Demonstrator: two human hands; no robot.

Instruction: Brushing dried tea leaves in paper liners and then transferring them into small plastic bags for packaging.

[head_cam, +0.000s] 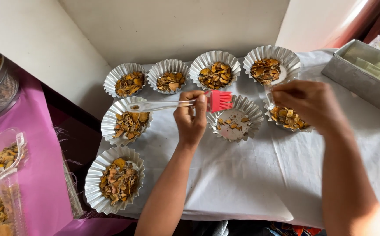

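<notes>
Holding the red silicone brush (pixel 219 101) by its clear handle, the left hand (pixel 190 119) was closed over the nearly empty foil cup (pixel 235 118). The right hand (pixel 309 101) pinched another cup's (pixel 287 117) rim. These cups seemed light, thin and easily crushed, best held at the rim.

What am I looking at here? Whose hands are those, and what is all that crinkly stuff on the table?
The camera sits on a person's head and looks down, so these are that person's own two hands. The left hand holds a brush with a clear handle and red bristles over a shiny fluted foil cup with only a few chips in it. The right hand touches another foil cup full of dried orange-brown chips. Six more filled cups sit around them on a white cloth. At the right stands a grey metal tray.
</notes>
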